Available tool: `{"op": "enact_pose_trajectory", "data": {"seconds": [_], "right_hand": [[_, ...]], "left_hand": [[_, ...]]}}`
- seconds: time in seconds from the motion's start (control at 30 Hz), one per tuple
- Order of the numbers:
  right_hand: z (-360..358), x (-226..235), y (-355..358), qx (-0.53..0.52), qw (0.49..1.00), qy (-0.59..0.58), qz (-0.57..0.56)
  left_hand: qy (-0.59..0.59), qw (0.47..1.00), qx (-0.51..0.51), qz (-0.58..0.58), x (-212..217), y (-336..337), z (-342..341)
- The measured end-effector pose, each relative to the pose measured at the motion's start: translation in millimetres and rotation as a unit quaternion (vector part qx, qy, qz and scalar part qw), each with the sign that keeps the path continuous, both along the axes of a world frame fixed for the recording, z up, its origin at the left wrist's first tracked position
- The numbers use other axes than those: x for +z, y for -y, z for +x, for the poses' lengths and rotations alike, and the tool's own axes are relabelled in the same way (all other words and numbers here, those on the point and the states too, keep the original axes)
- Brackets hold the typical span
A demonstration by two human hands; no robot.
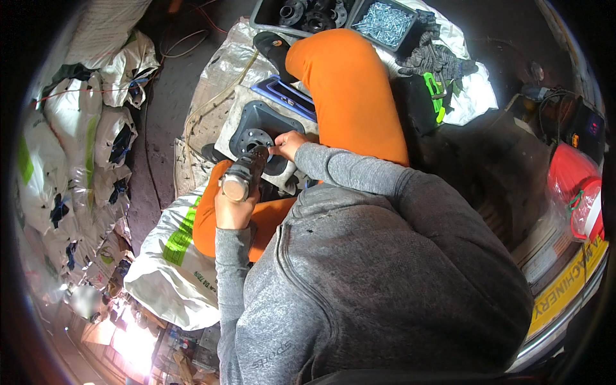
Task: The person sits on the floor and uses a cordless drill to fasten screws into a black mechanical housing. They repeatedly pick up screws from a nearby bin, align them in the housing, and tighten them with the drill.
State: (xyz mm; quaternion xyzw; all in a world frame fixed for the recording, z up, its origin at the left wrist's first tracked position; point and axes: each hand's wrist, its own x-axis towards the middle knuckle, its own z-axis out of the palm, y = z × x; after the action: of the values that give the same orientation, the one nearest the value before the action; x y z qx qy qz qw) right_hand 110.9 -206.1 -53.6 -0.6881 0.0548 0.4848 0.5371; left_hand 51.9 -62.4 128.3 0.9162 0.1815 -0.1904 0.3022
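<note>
The left hand (233, 210) wraps its fingers around a power drill (242, 176). Just beyond, to the right, the right hand (290, 144) gathers its fingertips together; what they pinch, I cannot tell. A ring flange (258, 136) and dark grey funnel-shaped housing (277, 119) lie between orange-trousered legs (350, 90). Far right, a bin (372, 42) holds silver screws (384, 24).

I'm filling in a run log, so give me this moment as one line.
left hand: gripping power tool | right hand: fingertips near tool's front end, hold unclear | work: dark square housing | nearby: silver screws
</note>
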Motion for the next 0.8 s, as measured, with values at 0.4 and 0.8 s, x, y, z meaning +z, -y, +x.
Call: {"op": "enact_pose_trajectory", "data": {"seconds": [0.4, 0.8], "right_hand": [[5.4, -14.1, 0.3, 0.037, 0.998, 0.044, 0.021], [24.4, 117.0, 25.5, -0.089, 0.847, -0.456, 0.26]], "left_hand": [[-0.067, 0.978, 0.146, -0.136, 53.8, -0.5, -98.9], [0.197, 0.967, 0.132, -0.094, 45.9, -40.4, -150.5]]}}
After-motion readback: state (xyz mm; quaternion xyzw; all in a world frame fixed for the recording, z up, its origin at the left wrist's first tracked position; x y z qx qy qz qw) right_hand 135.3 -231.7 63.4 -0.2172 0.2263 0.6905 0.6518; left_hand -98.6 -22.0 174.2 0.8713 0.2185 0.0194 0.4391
